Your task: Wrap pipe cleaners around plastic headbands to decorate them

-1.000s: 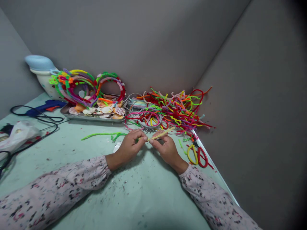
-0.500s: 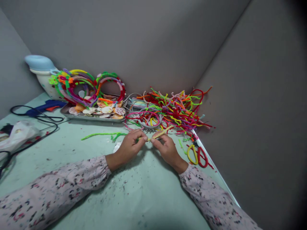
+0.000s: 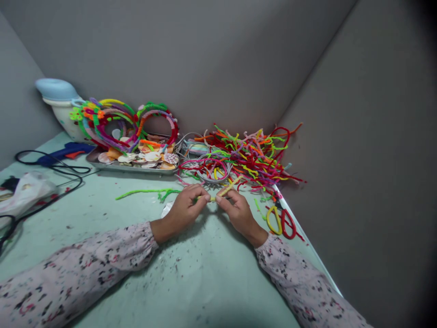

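Note:
Between my two hands is a pale yellow pipe cleaner, its free end slanting up to the right past my right fingers. My left hand pinches it between thumb and forefinger, near the middle of the table. My right hand pinches the same pipe cleaner a short way to the right, fingers closed. A little of it shows in the gap between my fingertips. Green pipe cleaners lie on the table just left of my left hand, one end hidden behind it.
A metal tray holds shells and fuzzy headbands. Right of it are wire hoops and a heap of coloured pipe cleaners. Scissors lie near the right edge. A dark cable and plastic bag are left.
The free end of the yellow pipe cleaner has swung slightly left and up, standing steeper. Both hands stay nearly in place.

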### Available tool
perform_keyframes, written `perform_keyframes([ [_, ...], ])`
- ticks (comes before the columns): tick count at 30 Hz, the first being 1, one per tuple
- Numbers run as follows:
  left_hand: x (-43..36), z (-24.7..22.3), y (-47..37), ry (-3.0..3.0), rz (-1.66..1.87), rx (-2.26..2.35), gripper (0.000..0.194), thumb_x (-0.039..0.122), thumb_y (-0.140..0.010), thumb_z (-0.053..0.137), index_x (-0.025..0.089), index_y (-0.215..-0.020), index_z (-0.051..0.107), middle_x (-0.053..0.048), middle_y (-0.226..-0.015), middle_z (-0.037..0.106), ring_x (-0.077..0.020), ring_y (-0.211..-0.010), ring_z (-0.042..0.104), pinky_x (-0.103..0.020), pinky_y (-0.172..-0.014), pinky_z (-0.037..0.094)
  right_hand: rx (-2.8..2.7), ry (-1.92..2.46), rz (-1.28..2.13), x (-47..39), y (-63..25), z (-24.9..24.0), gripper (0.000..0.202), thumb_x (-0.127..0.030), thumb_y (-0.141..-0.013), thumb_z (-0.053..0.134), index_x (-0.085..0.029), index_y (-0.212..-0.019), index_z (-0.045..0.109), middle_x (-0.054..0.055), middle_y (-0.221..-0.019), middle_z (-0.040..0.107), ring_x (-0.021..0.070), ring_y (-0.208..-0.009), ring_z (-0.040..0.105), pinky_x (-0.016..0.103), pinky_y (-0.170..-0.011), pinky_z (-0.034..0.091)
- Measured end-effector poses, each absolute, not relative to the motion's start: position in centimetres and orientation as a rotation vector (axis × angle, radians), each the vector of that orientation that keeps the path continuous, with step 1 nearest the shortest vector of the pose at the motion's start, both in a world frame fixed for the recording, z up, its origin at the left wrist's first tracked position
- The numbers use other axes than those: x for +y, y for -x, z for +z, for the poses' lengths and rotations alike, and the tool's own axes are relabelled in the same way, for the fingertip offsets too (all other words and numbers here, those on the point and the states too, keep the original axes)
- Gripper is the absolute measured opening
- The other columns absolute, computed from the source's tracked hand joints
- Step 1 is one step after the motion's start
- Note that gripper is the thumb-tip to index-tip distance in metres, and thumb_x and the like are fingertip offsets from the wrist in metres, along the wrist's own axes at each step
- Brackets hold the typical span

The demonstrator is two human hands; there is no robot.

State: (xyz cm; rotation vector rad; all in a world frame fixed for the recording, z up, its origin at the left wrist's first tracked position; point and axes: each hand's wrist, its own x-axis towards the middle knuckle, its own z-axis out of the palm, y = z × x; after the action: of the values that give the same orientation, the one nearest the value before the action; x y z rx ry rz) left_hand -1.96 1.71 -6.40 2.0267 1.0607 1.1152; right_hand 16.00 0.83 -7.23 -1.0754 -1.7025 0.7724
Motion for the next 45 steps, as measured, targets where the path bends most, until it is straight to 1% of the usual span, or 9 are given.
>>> perform_keyframes([
  [5, 1.72, -6.38, 1.97, -2.04, 1.107, 1.039, 0.023, 0.026, -0.089, 0.048, 0.017, -0.069, 0.054, 0.001, -0.068, 0.052, -0.015, -0.07, 0.05, -0.028, -0.068, 0.038, -1.68, 1.111, 0.785, 0.87, -16.01, -7.27, 0.017, -0.032, -0.084, 0.056, -0.02, -0.072, 0.059, 0.001, -0.075, 0.057, 0.0176, -0.077, 0.053, 0.031, -0.07, 0.043],
  [9, 1.71, -6.43, 1.98, -2.053, 1.103, 1.018, 0.023, 0.025, -0.089, 0.048, 0.017, -0.068, 0.053, 0.001, -0.068, 0.052, -0.0148, -0.071, 0.05, -0.028, -0.069, 0.038, -1.679, 1.137, 0.817, 0.94, -16.04, -7.19, 0.019, -0.032, -0.085, 0.056, -0.02, -0.07, 0.057, 0.0, -0.074, 0.055, 0.017, -0.077, 0.052, 0.031, -0.071, 0.042],
  [13, 1.73, -6.52, 2.01, -2.028, 1.106, 1.035, 0.022, 0.026, -0.089, 0.048, 0.016, -0.07, 0.055, 0.0, -0.069, 0.052, -0.0147, -0.071, 0.049, -0.027, -0.069, 0.038, -1.691, 1.134, 0.77, 0.91, -15.98, -7.21, 0.02, -0.033, -0.085, 0.056, -0.02, -0.071, 0.058, 0.001, -0.076, 0.057, 0.0177, -0.079, 0.053, 0.032, -0.074, 0.043],
  [18, 1.76, -6.59, 2.08, -1.912, 1.132, 1.045, 0.023, 0.028, -0.09, 0.047, 0.016, -0.072, 0.054, 0.0, -0.072, 0.052, -0.0146, -0.071, 0.049, -0.026, -0.067, 0.037, -1.748, 1.101, 0.49, 0.62, -15.85, -7.03, 0.009, -0.029, -0.084, 0.06, -0.021, -0.084, 0.06, 0.003, -0.088, 0.061, 0.02, -0.09, 0.056, 0.036, -0.084, 0.043],
  [21, 1.73, -6.55, 2.04, -1.833, 1.156, 1.057, 0.023, 0.029, -0.091, 0.046, 0.017, -0.072, 0.052, 0.001, -0.071, 0.05, -0.014, -0.07, 0.047, -0.026, -0.066, 0.037, -1.735, 1.075, 0.277, 0.5, -15.81, -6.9, 0.014, -0.027, -0.081, 0.065, -0.021, -0.091, 0.058, 0.003, -0.092, 0.06, 0.0204, -0.093, 0.055, 0.038, -0.087, 0.043],
  [25, 1.65, -6.55, 2.01, -1.8, 1.157, 1.055, 0.024, 0.029, -0.091, 0.046, 0.017, -0.072, 0.052, 0.001, -0.071, 0.048, -0.0137, -0.07, 0.046, -0.026, -0.066, 0.036, -1.755, 1.02, 0.042, 0.39, -15.75, -6.8, 0.013, -0.026, -0.08, 0.068, -0.022, -0.088, 0.06, 0.004, -0.091, 0.061, 0.0205, -0.092, 0.056, 0.039, -0.085, 0.044],
  [28, 1.63, -6.57, 2.04, -1.797, 1.163, 1.053, 0.024, 0.029, -0.091, 0.046, 0.017, -0.072, 0.052, 0.001, -0.071, 0.048, -0.0136, -0.07, 0.046, -0.026, -0.066, 0.036, -1.795, 1.0, -0.047, 0.28, -15.7, -6.81, 0.009, -0.025, -0.08, 0.068, -0.024, -0.087, 0.063, 0.003, -0.09, 0.062, 0.0203, -0.089, 0.057, 0.04, -0.083, 0.044],
  [35, 1.75, -6.55, 2.07, -1.822, 1.148, 1.041, 0.023, 0.03, -0.09, 0.047, 0.016, -0.073, 0.054, 0.001, -0.071, 0.05, -0.0138, -0.071, 0.047, -0.026, -0.067, 0.037, -1.845, 1.017, -0.083, 0.29, -15.65, -6.95, 0.006, -0.024, -0.081, 0.067, -0.025, -0.087, 0.066, 0.003, -0.087, 0.063, 0.02, -0.086, 0.057, 0.039, -0.079, 0.045],
  [45, 1.76, -6.59, 2.01, -1.853, 1.148, 1.048, 0.022, 0.029, -0.09, 0.047, 0.017, -0.073, 0.054, 0.0, -0.072, 0.052, -0.0146, -0.072, 0.049, -0.027, -0.068, 0.038, -1.834, 1.01, -0.032, 0.47, -15.7, -7.19, 0.008, -0.022, -0.082, 0.067, -0.025, -0.09, 0.066, 0.003, -0.089, 0.063, 0.0191, -0.087, 0.057, 0.038, -0.08, 0.046],
])
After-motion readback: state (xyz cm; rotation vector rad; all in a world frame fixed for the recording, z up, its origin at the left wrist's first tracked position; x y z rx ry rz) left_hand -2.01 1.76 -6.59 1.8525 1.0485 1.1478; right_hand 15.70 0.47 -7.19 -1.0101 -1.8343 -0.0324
